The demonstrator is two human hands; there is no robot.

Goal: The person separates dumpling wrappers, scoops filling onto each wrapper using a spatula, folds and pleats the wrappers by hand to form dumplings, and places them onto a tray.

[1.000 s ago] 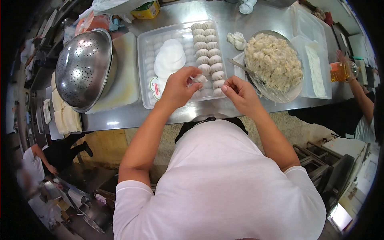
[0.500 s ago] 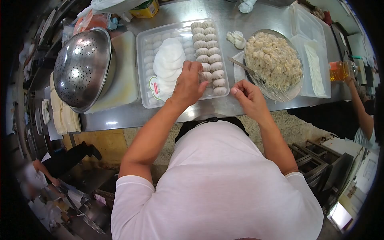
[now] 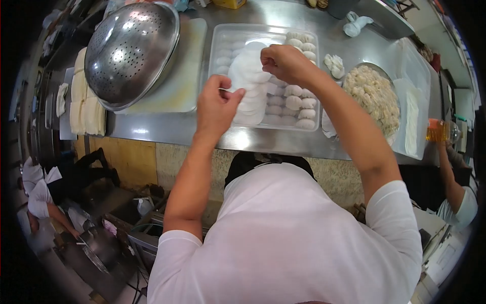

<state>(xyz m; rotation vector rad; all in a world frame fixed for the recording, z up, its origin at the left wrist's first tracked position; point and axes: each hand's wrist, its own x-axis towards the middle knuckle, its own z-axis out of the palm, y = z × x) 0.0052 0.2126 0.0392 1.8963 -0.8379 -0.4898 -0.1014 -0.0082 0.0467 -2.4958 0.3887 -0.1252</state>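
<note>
My left hand (image 3: 218, 104) is at the left edge of the overlapping round dough wrappers (image 3: 248, 104). Its thumb and forefinger close on the thin white edge of a wrapper. Over the upper right of the wrappers, my right hand (image 3: 287, 62) has its fingers curled together; whatever lies between them is hidden. Beneath the wrappers is a clear plastic lid or tray (image 3: 215, 45), with rows of pale rounds faintly showing through. Pleated dumplings (image 3: 293, 103) line its right side, partly covered by my right hand and forearm.
Left of the tray, a perforated steel colander (image 3: 132, 55) rests tilted on a cutting board (image 3: 190, 76). A bowl of chunky pale filling (image 3: 372, 96) and a crumpled white cloth (image 3: 334, 66) are at the right. Another person's hand (image 3: 441, 147) is near a bottle of yellow liquid (image 3: 438, 130).
My left hand has left the dumplings for the wrappers. My right hand has moved from the tray's front right corner to above them. The wrappers lie in a longer row. The camera view has shifted.
</note>
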